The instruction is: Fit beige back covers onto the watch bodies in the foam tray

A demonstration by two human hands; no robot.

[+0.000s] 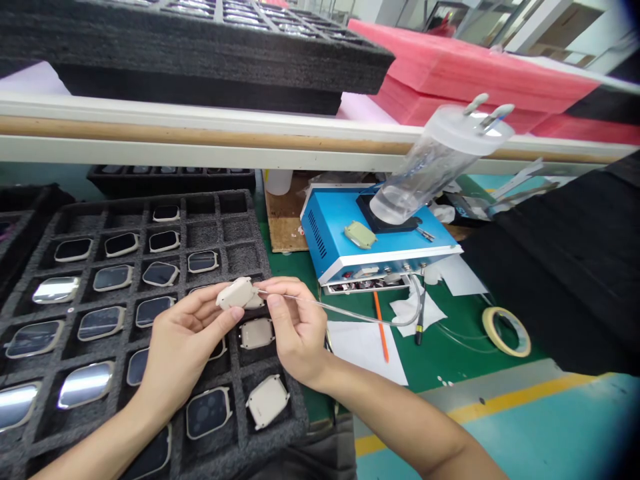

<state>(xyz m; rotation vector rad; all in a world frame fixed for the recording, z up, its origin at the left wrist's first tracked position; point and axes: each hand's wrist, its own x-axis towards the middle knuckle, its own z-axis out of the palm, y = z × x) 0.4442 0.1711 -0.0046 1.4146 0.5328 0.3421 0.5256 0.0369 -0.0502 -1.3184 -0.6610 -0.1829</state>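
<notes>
My left hand [173, 347] is closed around a beige smartwatch case [234, 293], held above the tray between thumb and fingers. The edge of another beige piece shows just behind it; I cannot make out whether it is separate. In a pinch at the right, my right hand [303, 333] grips a thin clear tube [345, 311], whose end is at the case's right side. Below both hands lies a black foam tray [237, 417] with smartwatches in its compartments. Most show dark screens; a beige watch [267, 401] and another watch [257, 333] lie back side up.
A blue box machine [327, 223] carries a clear cylinder [425, 170] and a pale green watch case [361, 235]. Right of the tray lie an orange stick [381, 327], white paper [350, 347] and a tape roll [520, 341]. A shelf edge [200, 143] crosses above, bearing foam stacks.
</notes>
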